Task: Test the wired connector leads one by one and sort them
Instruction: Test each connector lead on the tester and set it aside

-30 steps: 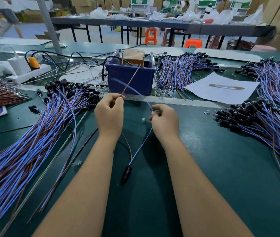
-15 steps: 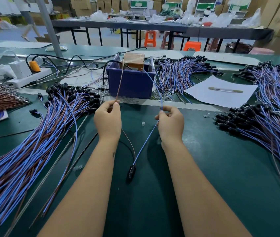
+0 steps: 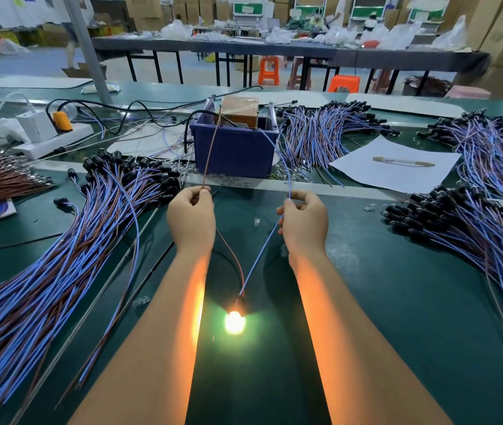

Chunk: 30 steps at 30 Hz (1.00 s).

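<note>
One connector lead lies between my forearms, and its bulb end (image 3: 234,321) glows bright orange on the green table (image 3: 397,302). My left hand (image 3: 191,216) pinches the lead's brown wire (image 3: 210,154), which runs up to the brown tester block (image 3: 239,111) in the blue bin (image 3: 234,148). My right hand (image 3: 303,220) pinches the blue wire (image 3: 277,154), which also reaches up to the bin's rim.
A big fan of blue and brown leads (image 3: 60,256) with black connectors covers the left. More bundles lie at the right (image 3: 474,234) and behind the bin (image 3: 320,133). A white sheet (image 3: 397,176) with a pen and a power strip (image 3: 50,142) sit further back.
My hands moved apart and forward, raising the two wire ends to the tester in the bin. The bulb at the lead's end, dark before, now glows.
</note>
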{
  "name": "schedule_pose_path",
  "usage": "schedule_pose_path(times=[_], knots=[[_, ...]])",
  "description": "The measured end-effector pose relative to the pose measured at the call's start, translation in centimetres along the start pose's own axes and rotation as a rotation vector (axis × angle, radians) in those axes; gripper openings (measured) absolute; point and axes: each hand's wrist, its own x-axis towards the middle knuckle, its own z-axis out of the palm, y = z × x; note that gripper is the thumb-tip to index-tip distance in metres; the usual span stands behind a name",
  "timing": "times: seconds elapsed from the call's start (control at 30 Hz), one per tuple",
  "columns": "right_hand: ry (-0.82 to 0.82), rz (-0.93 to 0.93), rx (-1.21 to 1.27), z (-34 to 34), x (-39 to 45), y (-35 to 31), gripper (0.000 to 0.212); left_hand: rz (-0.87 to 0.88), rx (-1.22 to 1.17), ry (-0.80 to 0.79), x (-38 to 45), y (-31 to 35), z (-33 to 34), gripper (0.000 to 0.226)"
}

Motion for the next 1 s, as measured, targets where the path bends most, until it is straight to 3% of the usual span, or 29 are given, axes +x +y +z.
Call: schedule_pose_path(times=[1.0], knots=[[-0.028,-0.033,0.004,-0.01,-0.26,0.06,0.013,0.026,0.044,-0.014,-0.01,-0.11,0.07,0.022]])
